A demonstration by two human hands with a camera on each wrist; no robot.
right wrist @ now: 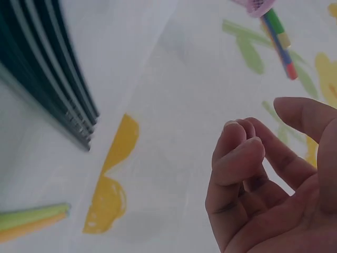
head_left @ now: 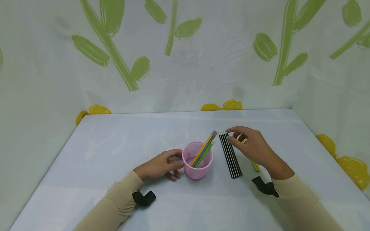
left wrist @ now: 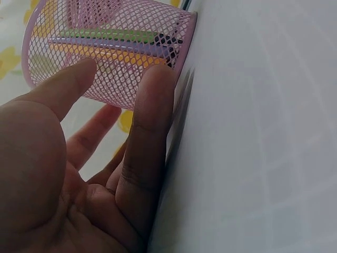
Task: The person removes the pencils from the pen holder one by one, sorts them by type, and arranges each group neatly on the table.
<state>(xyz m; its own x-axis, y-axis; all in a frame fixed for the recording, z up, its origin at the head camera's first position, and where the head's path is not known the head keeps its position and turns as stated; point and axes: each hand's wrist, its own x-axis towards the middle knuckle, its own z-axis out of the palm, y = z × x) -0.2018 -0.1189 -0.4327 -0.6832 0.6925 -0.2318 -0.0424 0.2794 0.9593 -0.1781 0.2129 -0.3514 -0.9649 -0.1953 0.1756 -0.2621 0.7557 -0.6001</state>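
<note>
A pink mesh pen cup [head_left: 196,174] stands upright on the white table. Orange, purple-blue and green pencils [head_left: 206,148] lean inside it, their tips above the rim. My left hand [head_left: 162,165] touches the cup's left side with thumb and index finger; in the left wrist view both digits lie by the mesh wall. A row of several black-and-white pencils [head_left: 230,155] lies right of the cup. My right hand [head_left: 251,146] hovers at the far end of this row, fingers loosely bent and thumb apart; the right wrist view shows nothing between them. Partly under that hand lie yellow and green pencils [head_left: 255,166].
The white table [head_left: 95,192] meets a pale cloth backdrop [head_left: 216,64] with green leaf prints at its far edge. Yellow printed shapes [head_left: 352,170] show beyond its right edge. A black wrist mount [head_left: 144,198] sticks out from the left sleeve, another [head_left: 264,186] from the right.
</note>
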